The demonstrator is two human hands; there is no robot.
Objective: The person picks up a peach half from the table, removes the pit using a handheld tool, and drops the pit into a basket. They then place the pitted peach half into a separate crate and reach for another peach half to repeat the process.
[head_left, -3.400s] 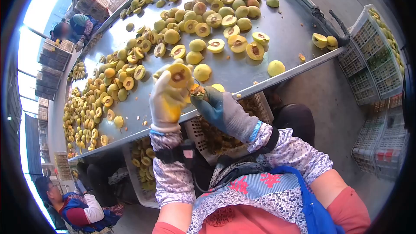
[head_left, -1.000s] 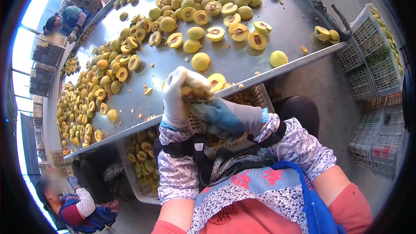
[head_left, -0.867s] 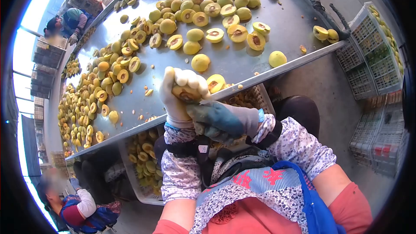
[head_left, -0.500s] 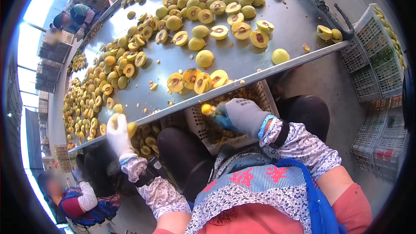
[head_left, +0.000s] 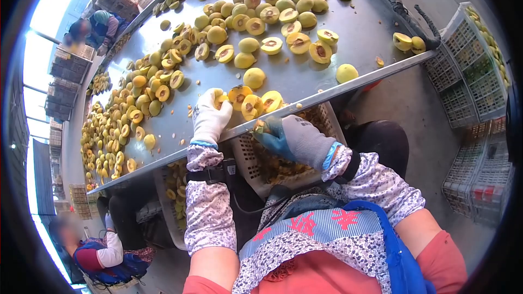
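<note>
My left hand [head_left: 210, 117], in a white glove, is over the near edge of the metal table [head_left: 316, 79], its fingers closed round a yellow fruit half [head_left: 219, 99]. Other cut halves [head_left: 251, 106] lie just right of it, pits showing. My right hand [head_left: 297, 139], in a grey and blue glove, is above a white crate [head_left: 248, 158] of scraps below the table edge. Its fingers are closed on something small and brownish at the fingertips that I cannot make out.
Many halved fruits [head_left: 144, 95] spread over the table's left and far parts. A crate of fruit halves [head_left: 173, 207] stands below at left. Stacked crates [head_left: 466, 60] are at right. A person [head_left: 106, 253] sits at lower left; another person [head_left: 106, 24] is across the table.
My left hand has moved right and up from the table's left edge to the cut halves and taken hold of one. The yellow piece at my right fingertips no longer shows.
</note>
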